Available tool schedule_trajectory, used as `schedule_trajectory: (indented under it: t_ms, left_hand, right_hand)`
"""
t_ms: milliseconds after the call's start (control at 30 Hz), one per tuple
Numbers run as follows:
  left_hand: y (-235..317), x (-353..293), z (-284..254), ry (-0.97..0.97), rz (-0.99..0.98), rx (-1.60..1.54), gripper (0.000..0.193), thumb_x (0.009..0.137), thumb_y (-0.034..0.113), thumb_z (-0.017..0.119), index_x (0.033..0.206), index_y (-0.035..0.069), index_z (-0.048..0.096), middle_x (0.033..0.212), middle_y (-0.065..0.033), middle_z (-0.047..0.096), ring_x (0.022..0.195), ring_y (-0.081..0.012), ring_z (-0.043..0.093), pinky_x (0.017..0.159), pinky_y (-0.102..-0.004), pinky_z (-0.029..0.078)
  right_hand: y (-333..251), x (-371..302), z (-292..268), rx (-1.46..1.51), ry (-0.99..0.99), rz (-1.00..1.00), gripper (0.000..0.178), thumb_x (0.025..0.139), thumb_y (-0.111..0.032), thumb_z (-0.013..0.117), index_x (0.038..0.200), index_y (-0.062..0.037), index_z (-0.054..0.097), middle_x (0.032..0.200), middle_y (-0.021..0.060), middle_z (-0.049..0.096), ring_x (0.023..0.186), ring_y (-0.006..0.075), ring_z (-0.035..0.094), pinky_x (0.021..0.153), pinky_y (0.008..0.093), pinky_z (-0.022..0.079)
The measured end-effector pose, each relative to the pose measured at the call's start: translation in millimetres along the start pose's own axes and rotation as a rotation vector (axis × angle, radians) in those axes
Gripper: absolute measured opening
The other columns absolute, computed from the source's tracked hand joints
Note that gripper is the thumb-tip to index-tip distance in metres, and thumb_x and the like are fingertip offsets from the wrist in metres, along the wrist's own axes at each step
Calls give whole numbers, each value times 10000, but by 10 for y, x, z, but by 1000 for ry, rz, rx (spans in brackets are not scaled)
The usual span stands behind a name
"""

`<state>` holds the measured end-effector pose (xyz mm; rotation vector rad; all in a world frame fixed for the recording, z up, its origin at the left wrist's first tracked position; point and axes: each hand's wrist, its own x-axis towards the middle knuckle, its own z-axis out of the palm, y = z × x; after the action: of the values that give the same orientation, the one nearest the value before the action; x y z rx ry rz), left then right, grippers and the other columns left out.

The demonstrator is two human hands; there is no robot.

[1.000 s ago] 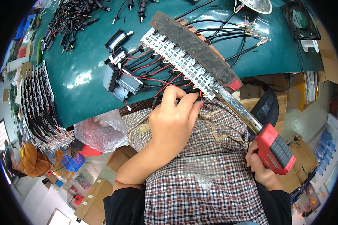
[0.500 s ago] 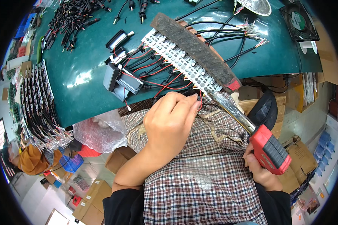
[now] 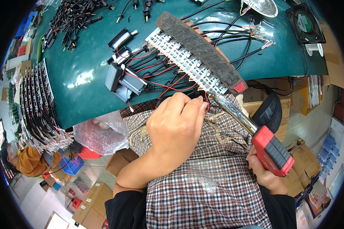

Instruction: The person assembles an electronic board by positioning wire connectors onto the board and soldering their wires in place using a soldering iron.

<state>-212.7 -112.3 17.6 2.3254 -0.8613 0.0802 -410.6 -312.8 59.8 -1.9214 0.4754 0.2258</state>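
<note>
My right hand (image 3: 265,173) is closed round the red and black handle of a soldering iron (image 3: 273,150). The iron's long metal shaft slants up to the near end of a white circuit board panel (image 3: 187,63), where its tip meets the edge. At that same end my left hand (image 3: 174,128) pinches a thin wire, partly hidden by the fingers; a red wire loops beside the fingertips. A dark, rough bar (image 3: 202,51) with a red end lies along the panel. Red wires and black cables run from the panel's left edge toward several grey metal cases (image 3: 133,83).
Black cables (image 3: 233,36) with stripped ends lie beyond the bar. A cable pile (image 3: 76,21), a fan (image 3: 305,22) and a metal dish (image 3: 262,7) sit on the green table (image 3: 78,107). Wired panels (image 3: 38,99) hang at the left edge. A person (image 3: 32,160) is farther left.
The panel and bar have shifted very slightly to the right in view. The soldering iron's handle has moved a little left and up. Both hands keep their grip.
</note>
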Motion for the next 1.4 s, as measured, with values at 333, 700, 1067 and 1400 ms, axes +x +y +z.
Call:
schedule_trajectory:
  t_ms: [333, 700, 1067, 1400]
  left_hand:
    - [17, 3, -4, -12, -15, 1, 136, 797, 115, 811, 897, 62, 736, 764, -38, 577, 654, -214, 604, 554, -349, 482]
    - [21, -22, 14, -2, -4, 6, 131, 817, 110, 799, 912, 54, 729, 768, -42, 579, 654, -218, 605, 549, -345, 481]
    - [29, -25, 29, 10, -9, -18, 124, 824, 93, 794, 915, 40, 729, 771, -54, 589, 648, -229, 607, 545, -353, 481]
    - [46, -26, 28, 19, -2, -17, 137, 810, 91, 806, 913, 44, 730, 763, -55, 597, 650, -236, 617, 562, -358, 494]
  right_hand:
    - [-54, -39, -25, -50, 6, 56, 174, 792, -68, 745, 956, -20, 714, 821, 99, 698, 712, 282, 683, 655, 379, 529]
    - [-11, -3, -14, -4, -13, 46, 191, 757, -34, 749, 941, -8, 703, 808, 110, 687, 705, 297, 684, 645, 391, 539]
    - [-27, -49, -27, 4, 4, 73, 192, 786, -53, 745, 972, -15, 715, 822, 100, 698, 718, 273, 689, 661, 368, 540]
    - [-29, -37, -62, 84, 84, 38, 183, 829, -49, 701, 1009, -13, 706, 815, 87, 670, 731, 234, 667, 675, 348, 526]
